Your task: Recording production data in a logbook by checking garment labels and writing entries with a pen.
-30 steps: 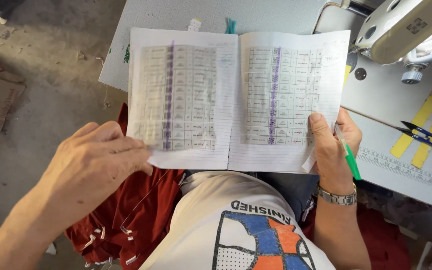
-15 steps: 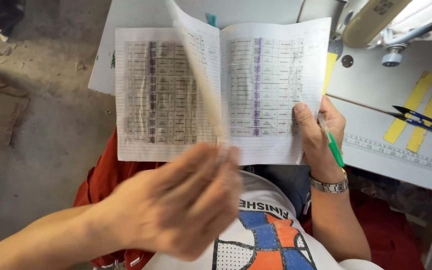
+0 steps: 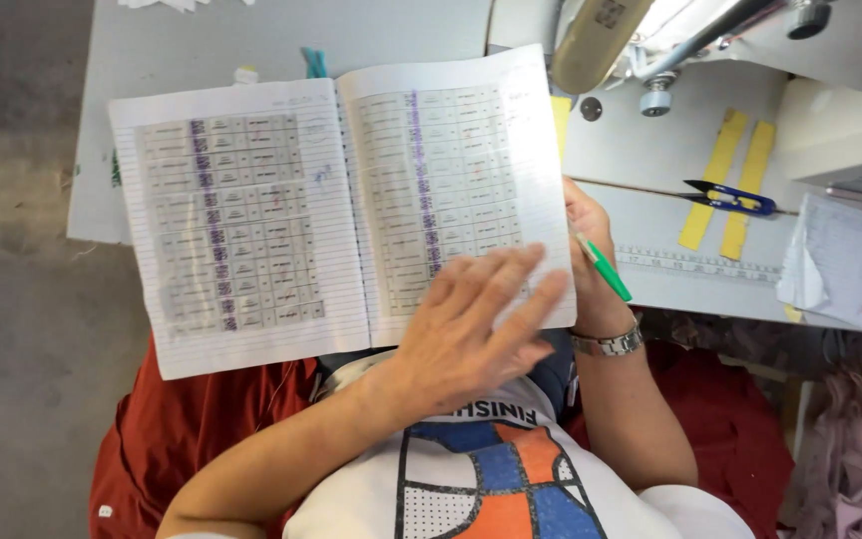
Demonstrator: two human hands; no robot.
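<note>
An open lined notebook (image 3: pixel 251 230) with rows of small pasted labels on both pages is held up in front of my chest. My left hand (image 3: pixel 471 324) lies flat with spread fingers on the lower part of the right page. My right hand (image 3: pixel 586 250) grips the notebook's right edge from behind and also holds a green pen (image 3: pixel 606 269) that sticks out to the lower right. A metal watch (image 3: pixel 609 344) sits on my right wrist.
A grey work table (image 3: pixel 251 45) lies behind the notebook. A sewing machine (image 3: pixel 641 35) stands at the upper right. Blue thread snips (image 3: pixel 730 198) rest by yellow tape strips (image 3: pixel 725 180). Papers (image 3: pixel 845 265) lie at far right, red cloth (image 3: pixel 202 429) on my lap.
My left hand has turned a page over from the left side to the right and now rests flat on the right page. The notebook has shifted slightly in view.
</note>
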